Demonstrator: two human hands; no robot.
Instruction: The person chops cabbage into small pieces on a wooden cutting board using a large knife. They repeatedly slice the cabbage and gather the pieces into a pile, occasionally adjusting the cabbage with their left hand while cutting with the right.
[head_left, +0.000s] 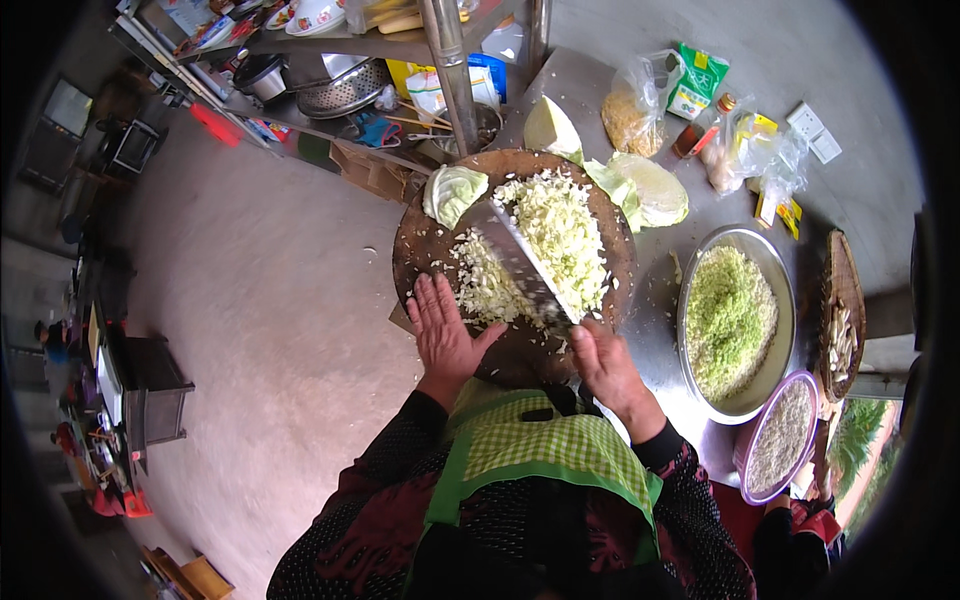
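Observation:
My right hand (611, 371) grips the handle of a cleaver (517, 259), whose broad blade is slightly blurred and tilted across chopped cabbage (559, 232). The cabbage lies in a large heap on the blade's right and a thinner spread on its left. Beneath is a round wooden chopping block (420, 247). My left hand (442, 326) rests palm down with spread fingers on the block's lower left edge, holding nothing. A cabbage piece (454, 195) sits at the block's upper left. A cabbage wedge (551, 129) and a larger cut cabbage piece (652, 189) lie just beyond the far edge.
Right of the block, a steel basin (737, 322) holds finely chopped cabbage, beside a purple basin (780, 439) of pale grains and a woven tray (846, 330). Bags and a bottle (701, 131) stand by the wall. A metal shelf post (454, 75) rises beyond. Another person (799, 536) is at lower right.

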